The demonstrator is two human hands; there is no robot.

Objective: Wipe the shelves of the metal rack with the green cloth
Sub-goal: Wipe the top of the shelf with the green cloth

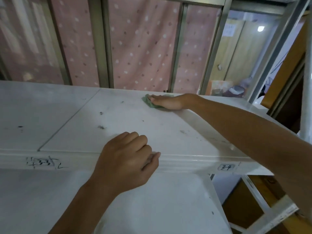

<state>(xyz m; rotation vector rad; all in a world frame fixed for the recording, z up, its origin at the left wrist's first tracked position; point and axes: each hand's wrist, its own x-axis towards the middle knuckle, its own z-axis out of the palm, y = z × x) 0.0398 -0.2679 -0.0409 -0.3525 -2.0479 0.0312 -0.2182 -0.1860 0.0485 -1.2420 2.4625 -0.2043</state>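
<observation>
The white metal rack's upper shelf (70, 115) spans the view, with dark smudges and dust specks on it. My right hand (167, 102) lies flat at the shelf's far right corner, pressing the green cloth (148, 103) onto the surface; most of the cloth is hidden under the palm. My left hand (128, 159) rests on the shelf's front edge with its fingers curled over the lip and the thumb against the front face. A lower white shelf (152, 208) shows beneath my left forearm.
Handwritten labels "33" (43, 162) and "34" (226, 167) mark the front rail. Grey metal uprights (96, 41) and a pink dotted curtain (143, 44) stand behind the rack. A rack post (306, 98) rises at the right, with wooden furniture behind it.
</observation>
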